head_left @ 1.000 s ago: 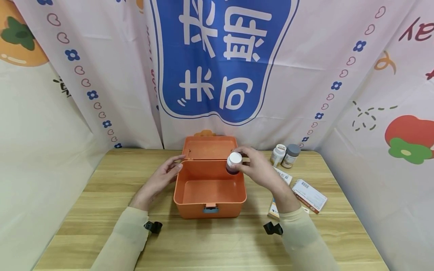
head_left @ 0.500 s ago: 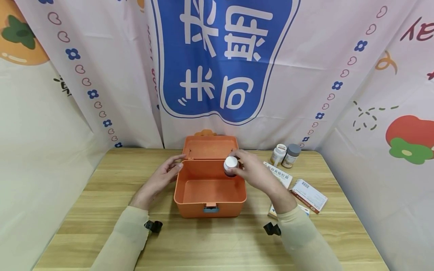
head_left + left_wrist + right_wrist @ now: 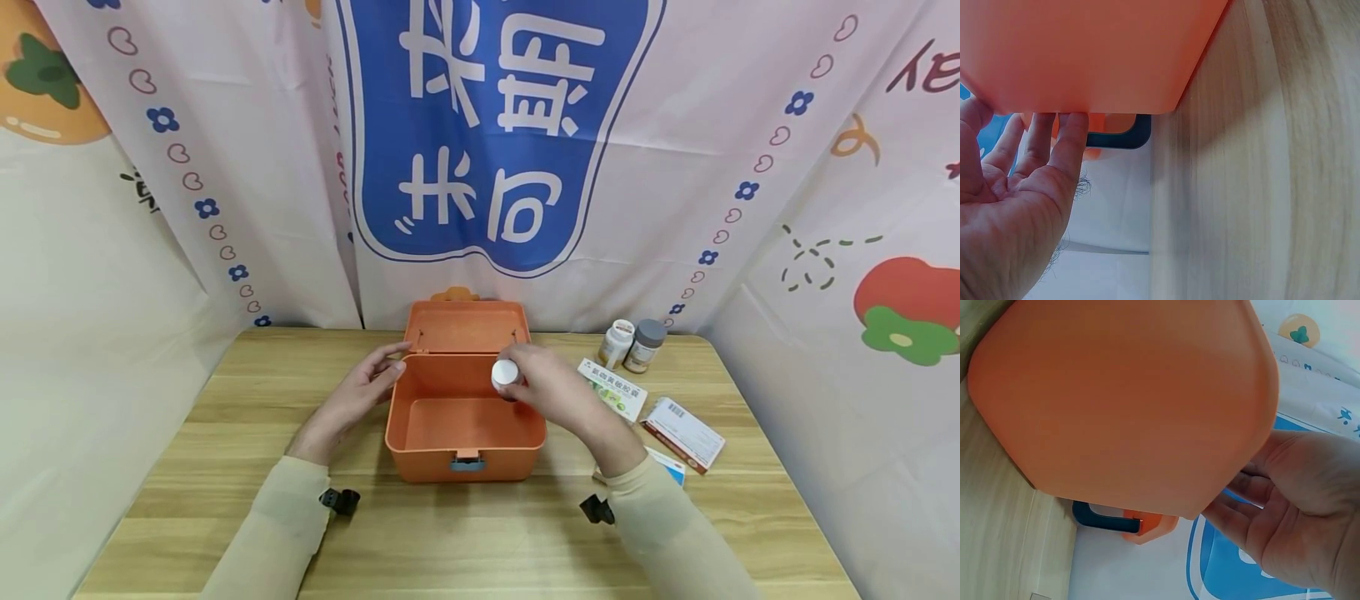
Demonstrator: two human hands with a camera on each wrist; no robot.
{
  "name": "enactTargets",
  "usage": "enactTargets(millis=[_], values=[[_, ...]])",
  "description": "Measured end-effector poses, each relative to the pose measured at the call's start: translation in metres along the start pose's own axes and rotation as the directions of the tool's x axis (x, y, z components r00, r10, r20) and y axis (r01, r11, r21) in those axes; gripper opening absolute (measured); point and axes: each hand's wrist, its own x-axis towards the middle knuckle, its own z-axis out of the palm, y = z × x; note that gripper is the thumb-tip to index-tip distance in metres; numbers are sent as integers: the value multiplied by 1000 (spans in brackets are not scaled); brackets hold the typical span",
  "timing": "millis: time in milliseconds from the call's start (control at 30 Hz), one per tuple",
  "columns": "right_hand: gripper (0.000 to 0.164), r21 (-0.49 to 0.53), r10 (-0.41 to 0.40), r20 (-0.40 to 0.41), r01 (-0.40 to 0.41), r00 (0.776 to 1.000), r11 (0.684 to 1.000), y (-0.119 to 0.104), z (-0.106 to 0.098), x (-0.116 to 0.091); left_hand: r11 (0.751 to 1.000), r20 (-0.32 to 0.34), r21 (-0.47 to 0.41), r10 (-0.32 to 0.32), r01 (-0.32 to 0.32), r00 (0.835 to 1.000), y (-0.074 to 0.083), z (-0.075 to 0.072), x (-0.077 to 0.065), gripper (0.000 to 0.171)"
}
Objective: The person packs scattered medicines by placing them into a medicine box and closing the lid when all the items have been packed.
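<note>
An orange storage box [image 3: 465,468] stands with its lid [image 3: 470,327] swung back. Inside its back right corner, my right hand [image 3: 551,385] grips a medicine bottle by the sides. The bottle's white cap [image 3: 506,372] faces up in the head view, and most of its body is hidden. In the right wrist view, the box's outer wall [image 3: 1129,406] covers the bottle and my fingertips. My left hand [image 3: 362,390] touches the box's back left corner, thumb at the rim and fingers extended. The left wrist view shows these fingers [image 3: 1038,140] reaching behind the wall.
At the back right stand a white bottle [image 3: 617,343] and a grey-capped bottle [image 3: 645,346]. Nearer lie a green-and-white medicine box [image 3: 615,390], a white medicine box [image 3: 686,433] and another partly hidden under my right forearm [image 3: 667,467]. A printed cloth [image 3: 300,208] hangs behind the table.
My right hand has carried the bottle slightly left and lower into the box, uncovering more of the green-and-white medicine box. My left hand has stayed at the corner.
</note>
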Motion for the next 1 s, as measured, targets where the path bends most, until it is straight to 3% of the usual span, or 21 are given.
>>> enactTargets(millis=[400, 667, 1000], values=[[27, -183, -19, 28, 24, 999, 983, -7, 9, 1, 1000, -4, 1, 2, -2, 1000, 0, 0, -1, 59], [31, -351, -66, 34, 73, 997, 933, -6, 18, 2, 1000, -6, -1, 4, -4, 1000, 0, 0, -1, 59], [25, -481, -30, 54, 52, 998, 875, -9, 26, 3, 1000, -7, -2, 3, -3, 1000, -1, 0, 0, 59]])
